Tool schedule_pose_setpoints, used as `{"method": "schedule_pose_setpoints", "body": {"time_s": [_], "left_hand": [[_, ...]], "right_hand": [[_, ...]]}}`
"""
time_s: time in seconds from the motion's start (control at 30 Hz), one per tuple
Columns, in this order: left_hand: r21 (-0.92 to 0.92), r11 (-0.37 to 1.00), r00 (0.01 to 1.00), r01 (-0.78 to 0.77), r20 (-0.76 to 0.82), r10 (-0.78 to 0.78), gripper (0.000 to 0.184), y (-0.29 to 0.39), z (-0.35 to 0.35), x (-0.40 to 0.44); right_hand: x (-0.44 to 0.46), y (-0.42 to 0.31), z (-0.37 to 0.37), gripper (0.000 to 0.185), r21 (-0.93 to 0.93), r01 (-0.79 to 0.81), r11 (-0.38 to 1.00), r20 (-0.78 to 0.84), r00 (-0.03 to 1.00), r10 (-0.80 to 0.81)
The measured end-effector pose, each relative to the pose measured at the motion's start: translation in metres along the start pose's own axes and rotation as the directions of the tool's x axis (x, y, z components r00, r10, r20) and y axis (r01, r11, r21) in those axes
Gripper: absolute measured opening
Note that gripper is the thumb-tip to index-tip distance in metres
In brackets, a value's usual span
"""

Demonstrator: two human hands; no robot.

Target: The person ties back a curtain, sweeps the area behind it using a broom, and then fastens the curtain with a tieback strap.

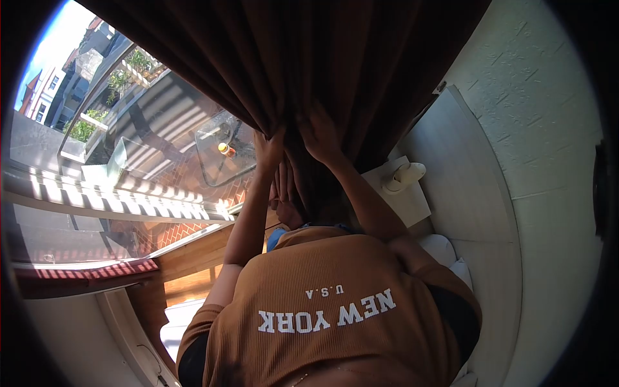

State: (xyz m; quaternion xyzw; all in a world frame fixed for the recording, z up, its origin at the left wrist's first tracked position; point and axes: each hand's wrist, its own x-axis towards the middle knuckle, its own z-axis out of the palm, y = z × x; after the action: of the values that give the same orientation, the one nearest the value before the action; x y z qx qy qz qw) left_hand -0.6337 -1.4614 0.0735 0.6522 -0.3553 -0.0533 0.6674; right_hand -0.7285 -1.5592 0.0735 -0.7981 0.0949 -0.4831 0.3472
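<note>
A dark brown curtain hangs in long folds in front of me and narrows where my hands are. My left hand is closed on the curtain's left edge, its thumb along the folds and its other fingers partly hidden. Close beside it, my right hand grips the gathered cloth from the other side, fingertips sunk in shadow between folds. Below the hands the curtain's lower part drops between my forearms, near my bare foot.
Left of the curtain is a glass window with a sunlit terrace beyond, where a glass table holds an orange-yellow item. To the right, a white object stands on a small white surface, beside a grey panel and a textured wall.
</note>
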Motion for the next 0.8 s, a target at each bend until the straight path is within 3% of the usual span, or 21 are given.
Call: {"method": "schedule_pose_setpoints", "body": {"time_s": [0.17,0.27,0.37,0.47,0.57,0.67,0.77,0.8], "left_hand": [[0.037,0.999,0.994,-0.010,-0.110,0.014,0.049,-0.008,0.019,-0.006],[0.071,0.994,0.989,-0.086,-0.118,0.094,0.048,-0.027,0.019,-0.017],[0.143,0.990,0.988,-0.020,-0.149,0.042,0.042,0.009,0.029,-0.016],[0.159,0.983,0.953,-0.087,-0.274,0.129,0.032,-0.005,0.025,-0.017],[0.199,0.973,0.949,-0.115,-0.268,0.167,0.023,-0.002,0.020,-0.013],[0.221,0.968,0.944,-0.119,-0.278,0.180,0.021,0.012,0.022,-0.014],[0.263,0.956,0.942,-0.127,-0.271,0.199,0.024,0.002,0.023,-0.020],[0.274,0.953,0.942,-0.125,-0.267,0.201,0.025,-0.001,0.025,-0.021]], "right_hand": [[-0.009,-0.015,0.000,0.042,0.263,-0.085,0.961,0.151,0.988,0.046],[-0.021,-0.015,0.013,0.045,0.279,0.033,0.960,0.092,0.994,-0.061],[-0.035,-0.011,0.008,0.047,0.367,-0.072,0.927,0.249,0.968,-0.024],[-0.041,-0.008,-0.014,0.044,0.087,0.127,0.988,0.270,0.952,-0.147],[-0.039,-0.011,-0.048,0.041,0.032,0.214,0.976,0.185,0.959,-0.216],[-0.033,-0.006,-0.077,0.053,-0.184,0.232,0.955,-0.285,0.918,-0.277],[-0.010,-0.001,-0.088,0.057,0.061,-0.041,0.997,-0.262,0.964,0.055],[-0.010,0.002,-0.087,0.058,0.022,-0.048,0.999,-0.211,0.976,0.052]]}}
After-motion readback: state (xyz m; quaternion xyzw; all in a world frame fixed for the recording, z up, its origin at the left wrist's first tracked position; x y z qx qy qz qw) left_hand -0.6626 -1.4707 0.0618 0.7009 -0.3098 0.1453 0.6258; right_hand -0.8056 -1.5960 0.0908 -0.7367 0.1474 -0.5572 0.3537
